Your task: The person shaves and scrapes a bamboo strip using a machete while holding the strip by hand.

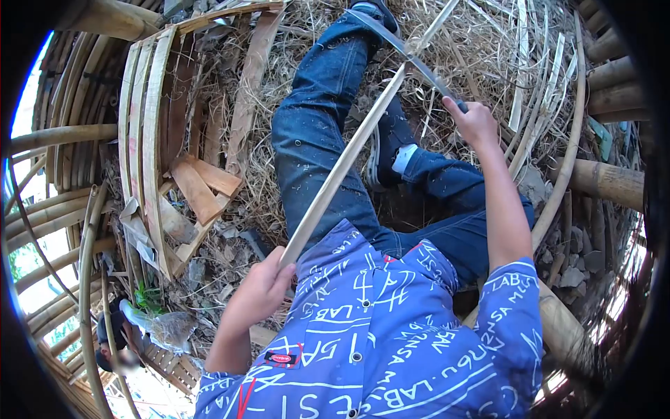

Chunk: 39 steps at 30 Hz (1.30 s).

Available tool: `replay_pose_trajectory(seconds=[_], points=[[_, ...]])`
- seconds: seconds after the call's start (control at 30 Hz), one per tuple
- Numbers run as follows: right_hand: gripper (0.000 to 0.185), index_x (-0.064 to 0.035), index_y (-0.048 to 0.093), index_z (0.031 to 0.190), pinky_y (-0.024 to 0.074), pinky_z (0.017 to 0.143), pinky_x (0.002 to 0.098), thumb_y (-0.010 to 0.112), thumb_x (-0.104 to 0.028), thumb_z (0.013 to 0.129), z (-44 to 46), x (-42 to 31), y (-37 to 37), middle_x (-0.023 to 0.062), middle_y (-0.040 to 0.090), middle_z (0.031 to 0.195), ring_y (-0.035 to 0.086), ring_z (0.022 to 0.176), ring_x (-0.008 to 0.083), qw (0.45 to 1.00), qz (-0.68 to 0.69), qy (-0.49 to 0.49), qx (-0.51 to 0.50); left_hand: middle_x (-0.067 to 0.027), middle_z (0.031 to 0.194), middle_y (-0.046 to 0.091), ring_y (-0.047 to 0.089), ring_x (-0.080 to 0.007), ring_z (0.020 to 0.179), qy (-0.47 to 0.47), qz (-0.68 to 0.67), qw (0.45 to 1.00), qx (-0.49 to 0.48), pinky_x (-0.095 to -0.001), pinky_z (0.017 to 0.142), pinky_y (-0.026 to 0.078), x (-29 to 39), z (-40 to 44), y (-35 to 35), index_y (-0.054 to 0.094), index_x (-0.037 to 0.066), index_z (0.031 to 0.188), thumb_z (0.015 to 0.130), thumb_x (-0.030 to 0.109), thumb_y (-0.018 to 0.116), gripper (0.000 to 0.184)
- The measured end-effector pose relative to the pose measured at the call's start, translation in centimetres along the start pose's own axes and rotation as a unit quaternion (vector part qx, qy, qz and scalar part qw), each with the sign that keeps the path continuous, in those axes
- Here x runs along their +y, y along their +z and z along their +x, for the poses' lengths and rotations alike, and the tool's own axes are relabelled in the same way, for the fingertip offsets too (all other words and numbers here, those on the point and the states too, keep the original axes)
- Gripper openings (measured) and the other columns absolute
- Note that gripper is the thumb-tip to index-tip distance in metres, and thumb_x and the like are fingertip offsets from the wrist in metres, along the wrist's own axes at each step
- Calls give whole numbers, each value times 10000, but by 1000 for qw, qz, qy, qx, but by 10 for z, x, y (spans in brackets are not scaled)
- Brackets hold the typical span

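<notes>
My left hand (263, 287) is closed around the near end of a long, pale bamboo strip (347, 155). The strip slants up and away across my legs. In my right hand (474, 123) is the dark handle of a long knife (417, 61), its blade pointing up and to the left. Blade and strip cross near the top middle, above the shavings; the blade appears to touch the strip there. My outstretched leg in jeans (315, 140) lies beneath the strip, and the other leg is bent.
Curly shavings (447, 42) cover the ground around my feet. A wooden slatted crate (145, 140) stands at left with wood offcuts (197, 188) in it. Thick bamboo poles (607, 183) and several thin strips lie at right. Another person (115, 335) is at lower left.
</notes>
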State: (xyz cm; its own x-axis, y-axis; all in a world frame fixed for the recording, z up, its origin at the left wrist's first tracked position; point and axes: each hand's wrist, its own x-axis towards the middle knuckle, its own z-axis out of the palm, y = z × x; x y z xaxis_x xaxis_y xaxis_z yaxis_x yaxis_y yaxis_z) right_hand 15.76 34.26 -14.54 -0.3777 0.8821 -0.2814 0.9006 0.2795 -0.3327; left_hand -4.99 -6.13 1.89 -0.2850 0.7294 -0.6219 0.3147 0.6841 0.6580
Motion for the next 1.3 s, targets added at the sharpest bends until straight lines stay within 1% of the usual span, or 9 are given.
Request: replay_pose_trajectory(seconds=[0.1, 0.4, 0.5, 0.6, 0.67, 0.9, 1.0, 1.17, 1.3], points=[[808, -16, 694, 744, 506, 734, 477, 462, -788, 793, -21, -10, 12, 223, 666, 734, 671, 802, 398, 998, 60, 16, -10, 59, 627, 348, 300, -26, 471, -149, -258, 946, -126, -190, 396, 251, -1, 7, -5, 438, 90, 981, 1026, 145, 418, 73], [744, -43, 490, 576, 398, 449, 327, 457, -724, 873, -49, -31, 67, 38, 487, 499, 514, 453, 152, 941, 337, 6, 23, 64, 604, 368, 310, -28, 480, -205, -299, 921, -142, -208, 411, 263, 3, 5, 0, 463, 67, 995, 1035, 163, 411, 116], [728, -110, 455, 634, 419, 455, 288, 453, -820, 794, -59, -45, 64, -30, 410, 488, 438, 385, 112, 685, 679, 161, -209, 69, 598, 334, 288, -23, 470, -249, -363, 881, -172, -207, 396, 246, 7, 9, -2, 443, 83, 965, 1041, 191, 409, 136], [750, -109, 446, 655, 359, 403, 259, 385, -844, 797, -73, -46, 68, -11, 417, 486, 405, 365, 113, 552, 762, 174, -290, 71, 594, 313, 274, -21, 462, -237, -366, 880, -187, -206, 384, 236, 6, 15, 0, 427, 95, 951, 1044, 214, 411, 151], [764, -109, 446, 655, 349, 403, 249, 366, -857, 790, -76, -46, 73, -9, 425, 491, 399, 359, 115, 532, 773, 176, -297, 67, 594, 321, 282, -23, 460, -232, -370, 880, -185, -205, 384, 244, -1, 16, 2, 428, 97, 958, 1044, 220, 410, 152], [738, -27, 532, 536, 449, 497, 360, 548, -696, 846, -92, -37, 73, 67, 550, 521, 577, 496, 197, 887, 449, 25, -104, 53, 603, 357, 300, -34, 446, -213, -317, 914, -138, -212, 387, 259, 2, 17, 4, 444, 90, 976, 1035, 211, 430, 135], [729, -21, 613, 594, 474, 570, 407, 558, -713, 816, -104, -30, 59, 139, 590, 548, 613, 537, 296, 949, 302, -60, -59, 54, 600, 362, 323, -33, 447, -184, -238, 950, -89, -204, 396, 279, -2, 15, 9, 453, 81, 1008, 1026, 193, 443, 115], [716, -54, 671, 674, 514, 604, 454, 556, -756, 757, -93, -30, 19, 178, 641, 630, 660, 630, 357, 986, 101, -128, -22, -211, 663, 566, 580, -375, 573, -62, 41, 997, 16, -461, 547, 426, 16, 8, 11, 467, 4, 987, 977, 149, 494, 148], [716, -54, 672, 716, 513, 631, 464, 546, -757, 759, -63, -18, -1, 182, 642, 656, 661, 672, 367, 987, -35, -152, 27, -264, 653, 552, 571, -468, 652, -43, 116, 991, 43, -503, 572, 421, 26, 3, 8, 455, 8, 961, 971, 139, 497, 138]])
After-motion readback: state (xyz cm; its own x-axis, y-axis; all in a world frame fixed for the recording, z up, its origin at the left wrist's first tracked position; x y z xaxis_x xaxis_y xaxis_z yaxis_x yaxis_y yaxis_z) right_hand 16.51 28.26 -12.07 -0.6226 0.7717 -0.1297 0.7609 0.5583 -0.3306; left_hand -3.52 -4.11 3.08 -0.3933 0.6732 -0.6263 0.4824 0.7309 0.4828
